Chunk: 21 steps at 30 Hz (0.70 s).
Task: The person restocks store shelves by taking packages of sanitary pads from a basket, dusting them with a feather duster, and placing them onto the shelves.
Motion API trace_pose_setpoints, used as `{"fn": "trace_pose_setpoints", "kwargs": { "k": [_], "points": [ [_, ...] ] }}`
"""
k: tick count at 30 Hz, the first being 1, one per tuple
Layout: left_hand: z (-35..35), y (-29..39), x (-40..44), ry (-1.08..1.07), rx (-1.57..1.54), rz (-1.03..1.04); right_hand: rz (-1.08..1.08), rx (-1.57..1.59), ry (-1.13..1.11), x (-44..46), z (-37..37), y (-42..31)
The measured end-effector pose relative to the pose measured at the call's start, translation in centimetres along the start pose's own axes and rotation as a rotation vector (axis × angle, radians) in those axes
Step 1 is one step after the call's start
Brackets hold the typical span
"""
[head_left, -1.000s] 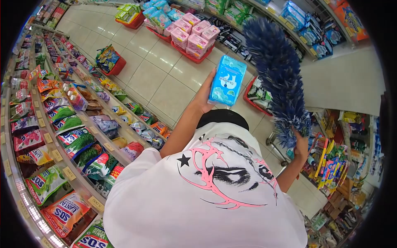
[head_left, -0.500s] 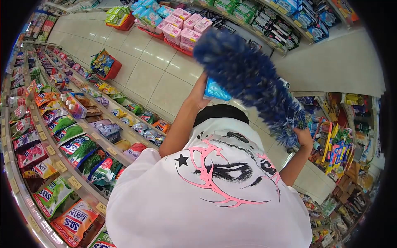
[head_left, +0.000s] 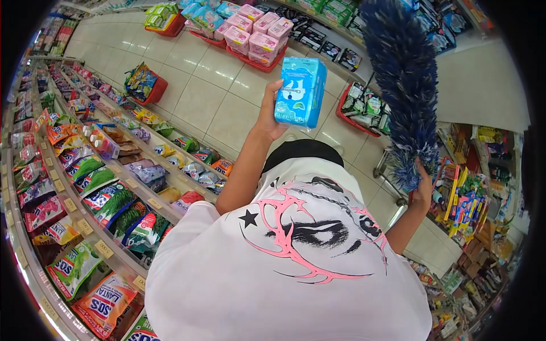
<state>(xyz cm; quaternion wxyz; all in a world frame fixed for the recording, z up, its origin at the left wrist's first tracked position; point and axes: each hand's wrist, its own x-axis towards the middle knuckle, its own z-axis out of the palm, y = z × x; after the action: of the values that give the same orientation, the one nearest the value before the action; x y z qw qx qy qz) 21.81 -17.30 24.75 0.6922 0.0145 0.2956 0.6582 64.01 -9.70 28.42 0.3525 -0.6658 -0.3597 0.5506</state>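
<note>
My left hand (head_left: 269,113) is closed round the left side of a blue plastic-wrapped pack (head_left: 301,92), raised in front of my chest above the tiled floor. On the right, my right hand (head_left: 422,183) grips the lower end of a dark blue fluffy duster (head_left: 401,79); its handle is hidden by the fingers and fibres. The duster stands nearly upright in the view, its head reaching the top edge beside the upper shelves. Duster and pack are apart.
Shelves of colourful pouches (head_left: 108,199) curve along the left. Red baskets stand on the floor, one with pink packs (head_left: 261,42), one with mixed pouches (head_left: 139,82), one with dark and green packs (head_left: 364,111). A crowded shelf (head_left: 463,204) is at the right.
The duster was swung left over the blue pack half a second ago; now it is back at the right, upright. The pack is fully in sight again, still in my left hand.
</note>
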Motion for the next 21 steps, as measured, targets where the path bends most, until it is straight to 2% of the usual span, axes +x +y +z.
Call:
{"fn": "trace_pose_setpoints", "kwargs": {
  "k": [5,7,8,9,12,13,15,16,17,18,19,20,21],
  "points": [
    [0.8,0.5,0.3,-0.010,0.081,0.011,0.111,0.111,-0.002,-1.7,-3.2,1.2],
    [0.0,0.3,0.8,-0.011,-0.075,-0.085,0.015,-0.184,-0.155,-0.9,-5.4,2.4],
    [-0.2,-0.4,0.9,-0.082,-0.175,-0.001,-0.036,-0.328,-0.230,-0.5,-6.4,3.0],
    [-3.5,-2.3,2.7,-0.203,-0.223,0.009,-0.089,-0.471,-0.301,-0.1,-7.4,3.5],
    [-2.8,-2.2,3.0,-0.231,-0.229,-0.002,-0.265,-0.903,-0.484,0.3,-7.9,3.0],
    [-2.5,-2.4,2.9,-0.244,-0.237,-0.015,-0.269,-0.904,-0.480,0.3,-7.6,2.6],
    [-1.8,-2.7,2.5,-0.267,-0.253,-0.037,0.018,-0.726,-0.417,-1.7,-3.1,-0.6],
    [-1.5,-2.8,2.1,-0.276,-0.260,-0.047,-0.004,-0.705,-0.322,-1.2,-3.6,0.2],
    [-1.3,-2.9,1.7,-0.283,-0.267,-0.055,-0.008,-0.706,-0.326,-1.3,-3.0,0.0],
    [-0.9,-3.0,1.3,-0.291,-0.273,-0.065,-0.055,-0.572,-0.336,-1.4,-2.0,-0.4],
    [1.2,-2.4,0.5,-0.197,-0.215,-0.040,-0.100,-0.438,-0.344,-1.5,-1.4,-0.6],
    [1.0,-2.5,0.5,-0.159,-0.164,-0.064,-0.039,-0.330,-0.303,-1.0,-1.8,-0.3],
    [0.6,-2.8,0.7,-0.121,-0.115,-0.088,-0.040,-0.333,-0.304,-0.5,-2.1,-0.1]
  ]
}}
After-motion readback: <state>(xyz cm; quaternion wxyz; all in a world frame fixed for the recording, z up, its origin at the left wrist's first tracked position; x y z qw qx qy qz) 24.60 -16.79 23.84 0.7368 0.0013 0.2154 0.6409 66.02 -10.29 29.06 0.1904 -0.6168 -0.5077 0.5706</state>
